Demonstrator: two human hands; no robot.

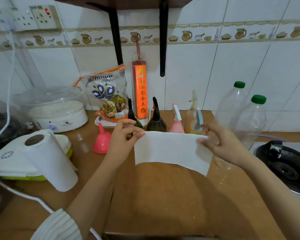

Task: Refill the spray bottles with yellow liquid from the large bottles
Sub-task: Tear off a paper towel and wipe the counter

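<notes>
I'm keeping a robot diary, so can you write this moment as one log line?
hands: left hand and right hand pinch paper towel sheet | funnel: upside down on counter | large bottles: capped, look empty | pouring: none

The paper towel sheet (pixel 171 149) looks soft, matt and faintly textured, like the paper towel roll (pixel 50 158). The counter (pixel 163 196) is brown wood-look laminate with a dull sheen. The two large bottles (pixel 232 108) are clear, thin plastic with glossy green caps. The funnel (pixel 102 140) is smooth pink plastic. The wall tiles (pixel 241 66) are glossy white ceramic. The rice bag (pixel 107 94) is shiny crinkled plastic.
</notes>
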